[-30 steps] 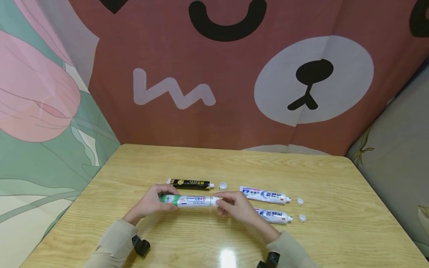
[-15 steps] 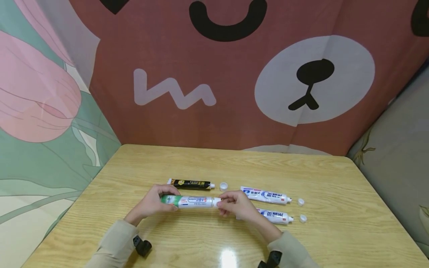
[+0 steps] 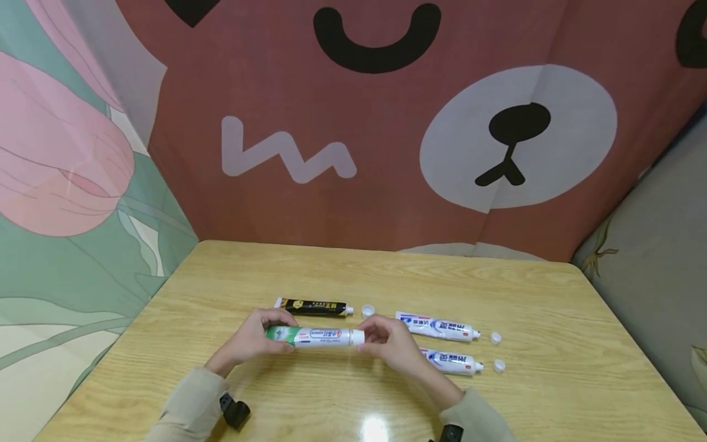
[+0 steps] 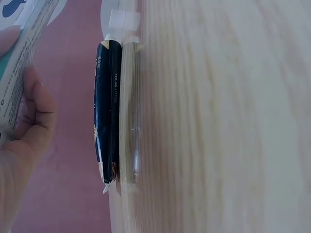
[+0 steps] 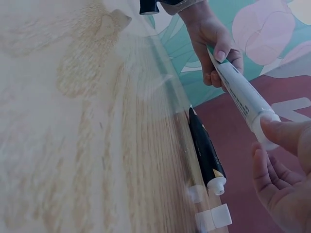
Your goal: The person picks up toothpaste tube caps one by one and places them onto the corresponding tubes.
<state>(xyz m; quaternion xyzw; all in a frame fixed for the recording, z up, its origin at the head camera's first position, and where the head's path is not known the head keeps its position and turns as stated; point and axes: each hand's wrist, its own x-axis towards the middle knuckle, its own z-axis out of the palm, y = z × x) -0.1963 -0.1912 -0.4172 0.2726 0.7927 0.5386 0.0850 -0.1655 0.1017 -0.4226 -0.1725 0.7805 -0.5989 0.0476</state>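
Observation:
A white toothpaste tube (image 3: pixel 324 337) with a green tail end is held level above the table. My left hand (image 3: pixel 261 334) grips its green end between thumb and fingers. At the other end, my right hand (image 3: pixel 389 344) has its thumb and bent fingers about the white cap (image 5: pixel 265 138), thumb on top and fingertips at its underside. Behind the held tube lies a black toothpaste tube (image 3: pixel 316 307), uncapped, with a loose white cap (image 3: pixel 367 311) near its nozzle. The left wrist view shows the black tube (image 4: pixel 107 111) too, beside the gripping fingers.
Two white-and-blue toothpaste tubes (image 3: pixel 439 326) lie to the right, nozzles pointing right, the nearer one partly hidden by my right hand. Two loose caps, one farther (image 3: pixel 495 337) and one nearer (image 3: pixel 499 366), sit beyond their nozzles. A printed curtain (image 3: pixel 386 209) hangs behind the wooden table (image 3: pixel 552 307).
My right fingers have loosened and spread at the cap, so more of its white end shows. The left hand keeps its grip on the tube, almost still.

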